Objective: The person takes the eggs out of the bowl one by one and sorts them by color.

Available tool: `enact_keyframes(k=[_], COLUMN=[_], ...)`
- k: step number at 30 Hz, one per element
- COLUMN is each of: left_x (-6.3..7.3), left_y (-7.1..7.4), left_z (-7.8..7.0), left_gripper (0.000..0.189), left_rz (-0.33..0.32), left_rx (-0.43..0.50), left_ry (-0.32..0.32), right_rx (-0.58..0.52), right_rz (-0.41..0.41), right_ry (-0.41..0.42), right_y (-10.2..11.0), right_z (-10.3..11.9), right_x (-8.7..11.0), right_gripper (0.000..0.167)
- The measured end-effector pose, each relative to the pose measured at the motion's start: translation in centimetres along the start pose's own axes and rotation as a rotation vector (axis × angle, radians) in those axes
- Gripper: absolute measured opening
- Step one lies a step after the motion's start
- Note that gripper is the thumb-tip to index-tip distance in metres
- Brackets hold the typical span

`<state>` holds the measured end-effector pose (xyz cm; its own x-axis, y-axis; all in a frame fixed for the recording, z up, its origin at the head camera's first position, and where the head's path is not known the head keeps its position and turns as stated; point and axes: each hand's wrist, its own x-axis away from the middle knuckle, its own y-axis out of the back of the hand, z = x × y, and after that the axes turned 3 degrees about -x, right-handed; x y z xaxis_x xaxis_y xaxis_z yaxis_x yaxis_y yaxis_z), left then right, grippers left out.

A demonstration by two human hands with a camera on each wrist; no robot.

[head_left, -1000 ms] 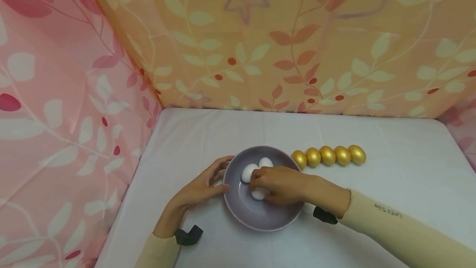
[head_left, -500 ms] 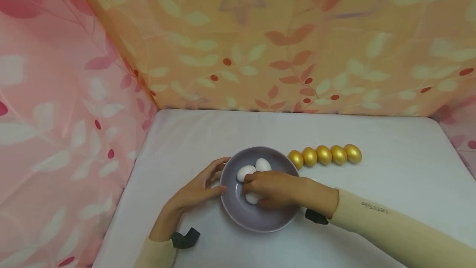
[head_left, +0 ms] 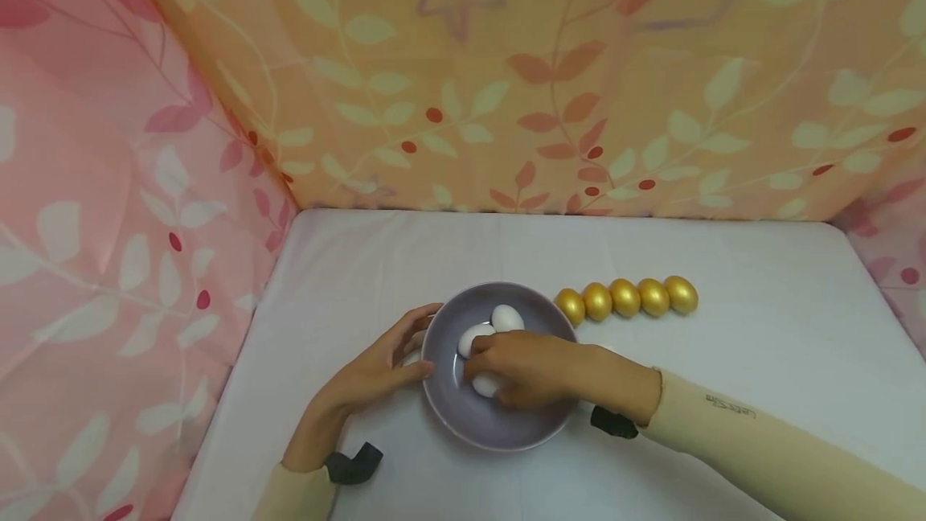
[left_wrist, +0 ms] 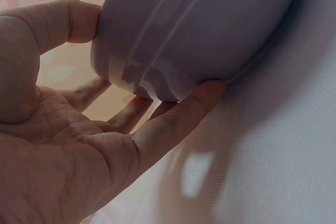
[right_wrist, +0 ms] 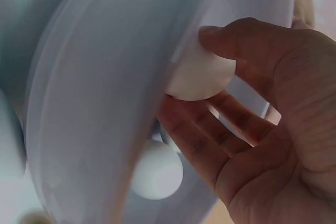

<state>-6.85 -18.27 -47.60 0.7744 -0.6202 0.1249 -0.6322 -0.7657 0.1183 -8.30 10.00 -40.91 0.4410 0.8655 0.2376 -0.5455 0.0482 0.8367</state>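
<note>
A purple bowl (head_left: 499, 434) holds several white eggs. My right hand (head_left: 535, 368) is inside it from the right, thumb and fingers gripping one white egg (right_wrist: 202, 77). In the head view part of that egg shows beneath the fingers. Two more white eggs lie together behind it, a nearer egg (head_left: 473, 339) partly covered by my fingers and a farther egg (head_left: 508, 317). My left hand (head_left: 379, 368) is spread at the bowl's left side. In the left wrist view its thumb and extended fingers touch the outer wall of the bowl (left_wrist: 184, 30).
A row of several gold eggs (head_left: 625, 297) runs rightward from behind the bowl's right rim. The white cloth-covered table (head_left: 405, 256) meets an orange patterned curtain (head_left: 463, 71) at the back and a pink curtain (head_left: 137, 264) at the left.
The head view has shifted slightly, so everything sits a little farther left. The right hand and its egg have moved slightly toward the bowl's near left. The left hand stays at the bowl.
</note>
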Motion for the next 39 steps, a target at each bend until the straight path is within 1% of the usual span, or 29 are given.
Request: enact_keyframes(k=[7,12,15,22,27,32,36,39], left_x=[-0.1,-0.1,-0.2,-0.1,0.2,0.3,0.1,0.0], left_y=[0.0,-0.1,-0.1,-0.1,0.0,0.1,0.0,0.0], left_z=[-0.3,-0.2,-0.2,-0.5,-0.6,-0.4,-0.2,-0.5], left_gripper=[0.078,0.078,0.078,0.078,0.078,0.078,0.078,0.078], left_rz=[-0.004,-0.007,-0.009,-0.013,-0.018,-0.016,-0.003,-0.002], left_rx=[0.009,0.007,0.007,0.003,0.006,0.004,0.002,-0.002], left_ry=[0.029,0.019,0.014,0.016,0.018,0.016,0.012,0.003], right_rx=[-0.110,-0.170,-0.201,-0.309,-0.334,-0.410,-0.461,-0.472], right_rz=[-0.096,-0.199,-0.256,-0.398,-0.506,-0.571,-0.637,-0.717], right_ry=[0.002,0.013,0.010,-0.036,-0.067,-0.083,-0.111,-0.110], right_y=[0.1,-0.2,-0.4,-0.7,-0.5,-0.5,-0.7,-1.0], right_z=[-0.7,-0.9,-1.0,-1.5,-2.1,-2.6,-3.1,-3.6], right_x=[1.3,2.4,3.1,5.0,6.2,7.5,8.9,9.7], right_gripper=[0.035,0.034,0.037,0.043,0.046,0.050,0.047,0.046])
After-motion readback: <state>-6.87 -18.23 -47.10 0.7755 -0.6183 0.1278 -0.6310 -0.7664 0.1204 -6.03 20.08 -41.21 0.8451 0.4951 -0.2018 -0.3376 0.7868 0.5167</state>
